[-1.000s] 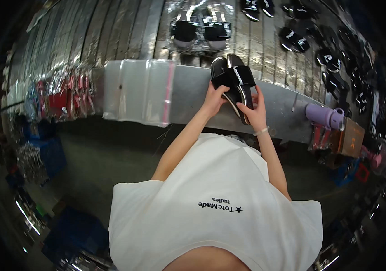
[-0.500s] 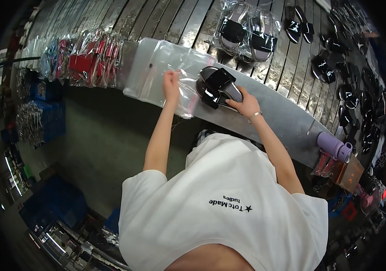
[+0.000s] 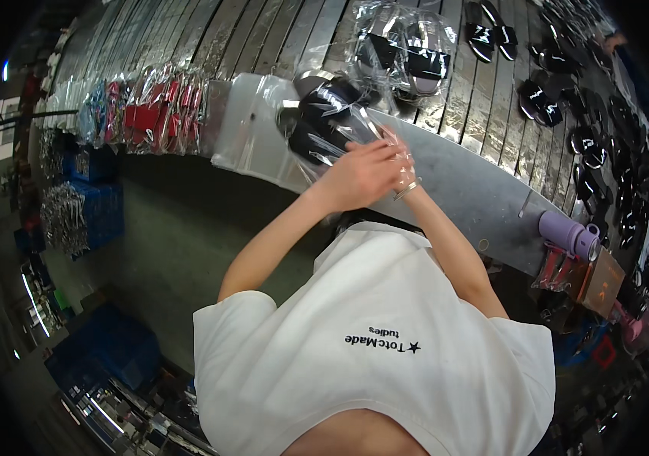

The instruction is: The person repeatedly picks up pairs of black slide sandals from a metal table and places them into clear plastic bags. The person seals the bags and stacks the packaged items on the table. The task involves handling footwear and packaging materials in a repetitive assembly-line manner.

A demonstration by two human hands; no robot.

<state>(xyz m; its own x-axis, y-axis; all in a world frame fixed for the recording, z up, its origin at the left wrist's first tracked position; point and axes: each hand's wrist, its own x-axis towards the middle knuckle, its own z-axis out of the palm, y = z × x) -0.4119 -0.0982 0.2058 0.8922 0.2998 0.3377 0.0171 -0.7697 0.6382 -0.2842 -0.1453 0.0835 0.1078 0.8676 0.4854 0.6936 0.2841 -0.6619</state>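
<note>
A pair of black slide sandals (image 3: pixel 315 137) lies above the steel bench top, inside a clear plastic bag (image 3: pixel 362 125) whose film shines around them. My right hand (image 3: pixel 405 164) is closed at the heel end of the sandals, with film over its fingers; its grip is partly hidden. Crossing over from the left, my left hand (image 3: pixel 361 173) has its fingers closed on the bag's mouth, next to the right hand. To the left of the sandals rests a stack of flat clear bags (image 3: pixel 252 125).
Bagged sandals (image 3: pixel 425 64) lie on the slatted conveyor (image 3: pixel 484 114) beyond the bench (image 3: pixel 469 178). Loose black sandals (image 3: pixel 541 104) are spread farther right. Red packaged items (image 3: pixel 146 118) line the left. A purple bottle (image 3: pixel 560 230) and a cardboard box (image 3: pixel 602 281) stand at the right end.
The sandals have moved left and are now inside a clear bag. My left hand has come right from the bag stack to meet my right hand, which has shifted slightly left.
</note>
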